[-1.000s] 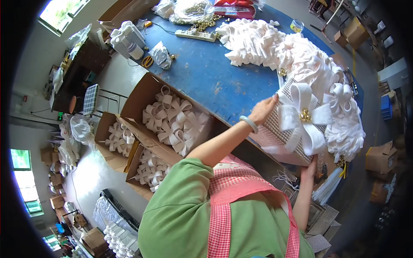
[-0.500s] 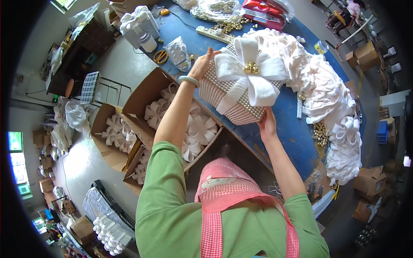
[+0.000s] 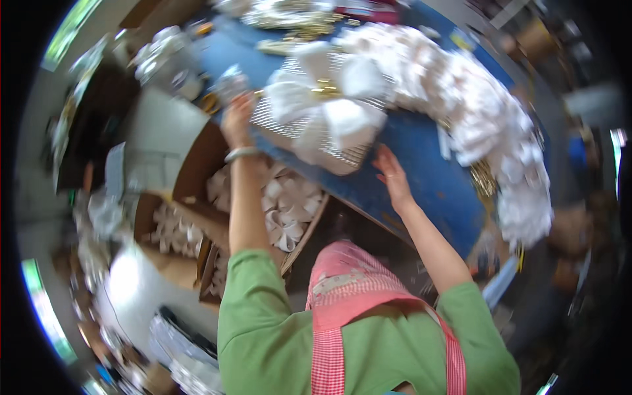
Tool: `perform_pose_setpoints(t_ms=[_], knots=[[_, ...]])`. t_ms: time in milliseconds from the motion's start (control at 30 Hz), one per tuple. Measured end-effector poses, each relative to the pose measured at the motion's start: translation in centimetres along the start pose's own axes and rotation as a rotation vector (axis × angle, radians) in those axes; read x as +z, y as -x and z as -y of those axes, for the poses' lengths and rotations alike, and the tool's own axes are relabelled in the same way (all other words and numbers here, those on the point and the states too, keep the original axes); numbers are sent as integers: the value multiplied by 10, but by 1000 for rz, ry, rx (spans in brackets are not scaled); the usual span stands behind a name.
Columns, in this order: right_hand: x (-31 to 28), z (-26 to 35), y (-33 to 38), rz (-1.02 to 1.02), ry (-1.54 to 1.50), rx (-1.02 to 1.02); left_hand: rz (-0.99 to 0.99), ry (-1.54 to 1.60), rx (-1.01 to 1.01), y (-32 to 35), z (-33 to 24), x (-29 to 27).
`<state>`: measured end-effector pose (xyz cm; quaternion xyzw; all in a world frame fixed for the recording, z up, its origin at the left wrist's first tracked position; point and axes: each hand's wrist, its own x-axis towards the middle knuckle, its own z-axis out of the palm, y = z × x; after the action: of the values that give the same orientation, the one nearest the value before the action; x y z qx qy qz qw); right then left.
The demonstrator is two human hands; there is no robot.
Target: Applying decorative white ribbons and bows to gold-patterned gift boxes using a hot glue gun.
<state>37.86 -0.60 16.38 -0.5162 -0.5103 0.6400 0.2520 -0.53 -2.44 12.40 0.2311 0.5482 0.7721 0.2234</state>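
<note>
A box (image 3: pixel 271 123) with a gold-studded lid and pale ribbed sides sits at the near edge of the blue table. On its lid spreads a big white fabric bow (image 3: pixel 359 118) with a gold bead cluster (image 3: pixel 324 88) in its middle. My right hand (image 3: pixel 394 176) is open just off the box's near right corner, fingers stretched out. At the left corner is my left hand (image 3: pixel 238 120), blurred by motion; whether its fingers touch the box or hold anything cannot be made out. A small clear plastic bag (image 3: pixel 230 82) lies just beyond that hand.
White fabric bows (image 3: pixel 447 92) are heaped along the table's far right side. Gold beads (image 3: pixel 484 178) lie beside them. Cardboard boxes (image 3: pixel 192 155) full of white bows stand below the table's left edge. Orange-handled scissors (image 3: pixel 210 103) lie at the far left.
The view has shifted and blurred. My right hand has come off the box, which looks flatter on the table now. My left hand has moved to the outer side of its left corner.
</note>
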Motion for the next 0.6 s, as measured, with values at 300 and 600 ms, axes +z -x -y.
perform_pose_setpoints(t_ms=[300,600], knots=[[-182,-192,195,-667,-110,376,438,-431,-673,222,40,-8],[-134,-335,463,-1546,-1027,420,1689,-539,-653,339,79,227]])
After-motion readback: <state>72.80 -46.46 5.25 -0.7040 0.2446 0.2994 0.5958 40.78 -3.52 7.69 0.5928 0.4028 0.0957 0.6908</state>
